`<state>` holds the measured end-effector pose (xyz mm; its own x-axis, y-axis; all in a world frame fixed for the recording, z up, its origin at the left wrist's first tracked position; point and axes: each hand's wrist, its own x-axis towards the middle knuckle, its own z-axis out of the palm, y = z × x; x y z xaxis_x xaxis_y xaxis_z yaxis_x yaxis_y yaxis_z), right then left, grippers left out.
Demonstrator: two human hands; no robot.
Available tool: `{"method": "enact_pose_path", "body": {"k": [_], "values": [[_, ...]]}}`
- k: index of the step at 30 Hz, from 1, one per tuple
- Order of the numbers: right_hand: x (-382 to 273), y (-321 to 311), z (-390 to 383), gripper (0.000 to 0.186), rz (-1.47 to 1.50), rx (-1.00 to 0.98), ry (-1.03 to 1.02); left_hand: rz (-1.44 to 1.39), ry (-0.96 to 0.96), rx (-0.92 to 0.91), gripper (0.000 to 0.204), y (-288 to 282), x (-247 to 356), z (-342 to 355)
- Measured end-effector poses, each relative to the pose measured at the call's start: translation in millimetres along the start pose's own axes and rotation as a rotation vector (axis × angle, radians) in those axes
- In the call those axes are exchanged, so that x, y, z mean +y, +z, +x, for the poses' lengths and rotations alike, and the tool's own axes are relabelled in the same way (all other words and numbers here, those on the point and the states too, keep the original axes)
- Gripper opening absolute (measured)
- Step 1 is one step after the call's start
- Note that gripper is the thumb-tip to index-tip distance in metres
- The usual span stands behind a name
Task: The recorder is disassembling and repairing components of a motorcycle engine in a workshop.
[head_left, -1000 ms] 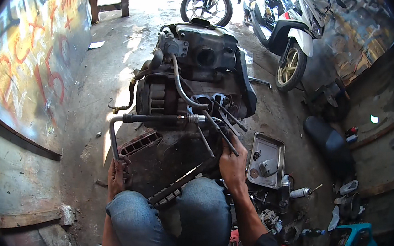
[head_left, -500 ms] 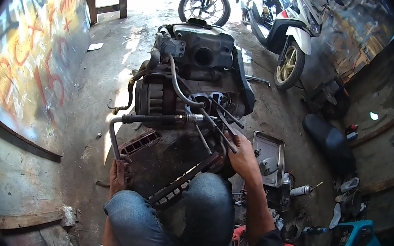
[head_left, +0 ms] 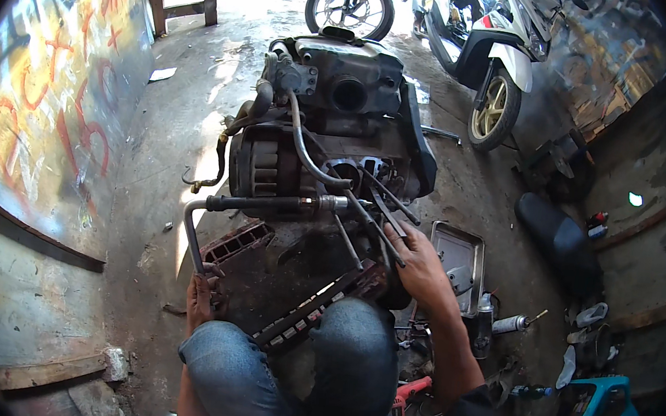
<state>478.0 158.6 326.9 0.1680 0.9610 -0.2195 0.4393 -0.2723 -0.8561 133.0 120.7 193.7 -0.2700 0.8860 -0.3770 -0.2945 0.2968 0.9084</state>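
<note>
Metal L-bar (head_left: 191,234) is filling the curled left hand (head_left: 200,300), likely for leverage; right hand (head_left: 426,268) is pinching a flat bar (head_left: 387,212).

Light: daylight from the far end, burnt out to white around the motorcycle (head_left: 350,7). Sunlit streaks on the floor (head_left: 160,190), left of the engine (head_left: 349,92); deep shadow below the latter. Left wall (head_left: 63,74): pale glare, far part. Right wall (head_left: 654,242): dim, one bright spot. Fisheye: bowed edges, black rim. Focus: centre fairly crisp.
</note>
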Motion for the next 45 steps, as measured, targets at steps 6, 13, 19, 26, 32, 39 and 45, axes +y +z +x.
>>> {"method": "enact_pose_path", "body": {"k": [6, 13, 19, 26, 32, 39, 45], "values": [[-6, -11, 2, 0.033, -0.185, -0.034, -0.055, -0.1, 0.039, -0.089, 0.04, -10, -12, 9], [-15, -20, 9, 0.027, 0.128, -0.205, 0.068, -0.079, 0.053, -0.108, 0.044, -18, -21, 13], [-37, -26, 1, 0.036, 0.102, -0.23, 0.197, -0.16, 0.016, -0.119, 0.039, -14, -18, 10], [-25, -23, 9, 0.039, 0.073, -0.209, 0.103, -0.008, 0.055, -0.022, 0.039, -8, -11, 7], [21, -9, 1, 0.038, 0.041, -0.009, -0.093, 0.094, 0.198, -0.063, 0.041, -9, -13, 13], [23, 27, -10, 0.035, -0.072, 0.184, -0.175, -0.015, 0.079, -0.113, 0.042, -8, -11, 12], [21, 31, -13, 0.032, -0.156, 0.347, -0.163, 0.025, 0.067, -0.019, 0.041, -5, -9, 11]]}}
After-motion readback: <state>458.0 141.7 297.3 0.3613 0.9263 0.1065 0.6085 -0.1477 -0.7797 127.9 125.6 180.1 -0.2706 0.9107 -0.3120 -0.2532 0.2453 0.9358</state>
